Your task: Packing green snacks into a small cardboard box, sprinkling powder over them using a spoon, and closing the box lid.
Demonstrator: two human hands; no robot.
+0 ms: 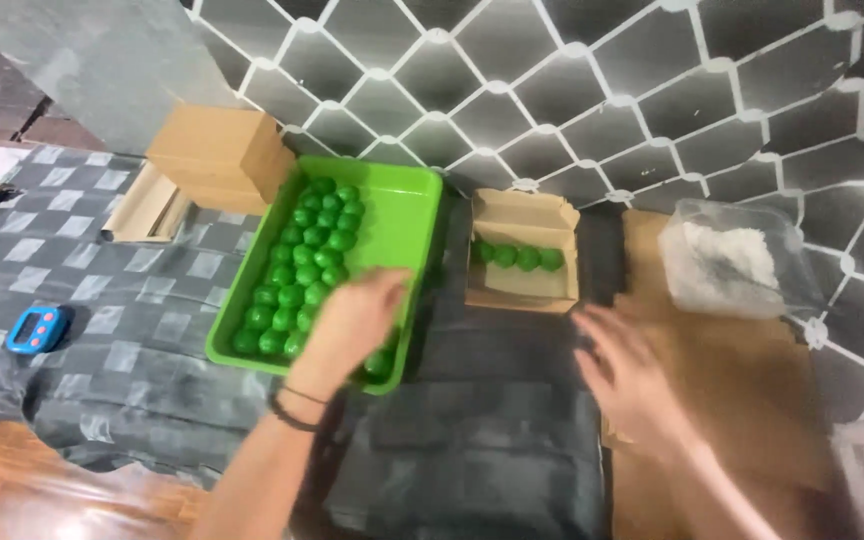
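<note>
Both forearms reach in from the bottom edge: left hand point(352, 318) curls over green balls point(304, 262) in the centre-left green tray point(407, 200), grip unclear; right hand point(627, 370), blurred, spreads open below the small cardboard box point(524, 290).

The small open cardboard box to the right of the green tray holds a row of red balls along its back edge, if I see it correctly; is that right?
Not quite: the balls in the small open cardboard box are green, not red, the same colour as those in the green tray. The head view shows them in a row along the box's back edge, to the right of the tray, as you said.
</note>
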